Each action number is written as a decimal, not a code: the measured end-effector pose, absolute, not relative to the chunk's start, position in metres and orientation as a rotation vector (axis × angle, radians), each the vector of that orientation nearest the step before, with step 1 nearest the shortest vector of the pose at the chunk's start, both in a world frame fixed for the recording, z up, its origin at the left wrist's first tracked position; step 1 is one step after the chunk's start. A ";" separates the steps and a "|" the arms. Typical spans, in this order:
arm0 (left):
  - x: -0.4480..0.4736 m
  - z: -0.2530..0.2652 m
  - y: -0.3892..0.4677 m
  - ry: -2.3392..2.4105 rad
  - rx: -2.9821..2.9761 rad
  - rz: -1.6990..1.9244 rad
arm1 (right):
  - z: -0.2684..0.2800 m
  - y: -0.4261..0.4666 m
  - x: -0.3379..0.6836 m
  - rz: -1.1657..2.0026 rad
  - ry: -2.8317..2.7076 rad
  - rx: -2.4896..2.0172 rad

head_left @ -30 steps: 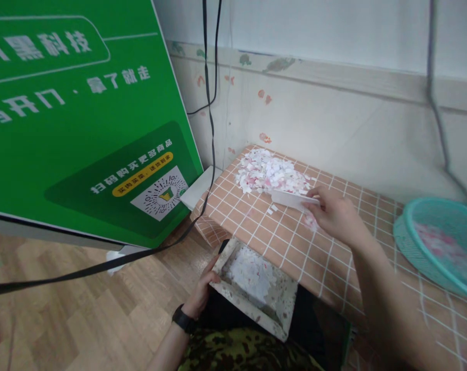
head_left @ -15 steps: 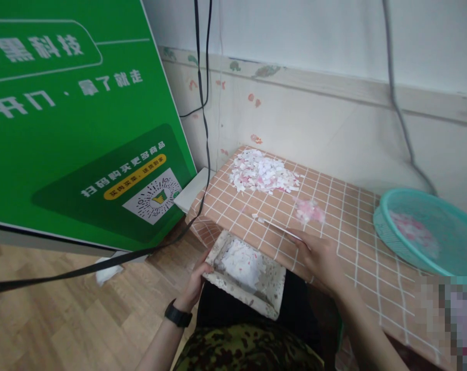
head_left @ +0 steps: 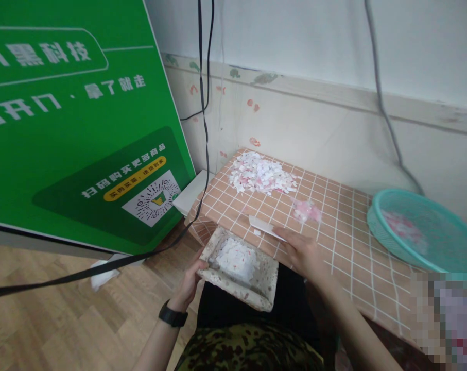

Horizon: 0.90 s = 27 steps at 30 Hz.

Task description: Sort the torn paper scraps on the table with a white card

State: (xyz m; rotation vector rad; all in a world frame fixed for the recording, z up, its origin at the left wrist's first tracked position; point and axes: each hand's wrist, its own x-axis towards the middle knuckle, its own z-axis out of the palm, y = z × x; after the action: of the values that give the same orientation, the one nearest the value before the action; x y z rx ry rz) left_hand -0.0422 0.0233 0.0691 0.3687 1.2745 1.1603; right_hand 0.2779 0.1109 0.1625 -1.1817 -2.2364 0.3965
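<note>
My left hand grips the left side of a speckled rectangular tray, held just below the table's front edge. White paper scraps lie inside it. My right hand is closed on a flat white card, which rests near the edge of the table. One small white scrap lies at the card's near side, close to the tray. Farther back sits a heap of white and pinkish paper scraps. A small wet-looking pink clump lies beyond my right hand.
A turquoise mesh basket with pink and white bits stands at the right of the tiled-pattern table. At left rises a green sign panel. A black strap hangs in front of the table's left corner.
The card in my right hand has turned its flat face more into view and come nearer the table edge. A small scrap has shifted toward the tray.
</note>
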 end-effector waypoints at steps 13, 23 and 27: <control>-0.038 0.073 0.024 1.259 0.304 1.182 | 0.167 0.078 0.265 0.510 -2.118 -1.223; -0.046 0.071 0.024 1.256 0.319 1.177 | 0.176 0.184 0.221 0.571 -2.114 -1.187; -0.048 0.074 0.023 1.254 0.342 1.172 | 0.171 0.208 0.201 0.618 -2.167 -1.151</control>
State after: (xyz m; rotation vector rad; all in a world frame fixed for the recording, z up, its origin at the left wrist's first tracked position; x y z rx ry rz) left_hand -0.0475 0.0234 0.0737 0.3421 1.2536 1.1722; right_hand 0.2007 0.2080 0.1711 -1.1514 -2.1672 0.6175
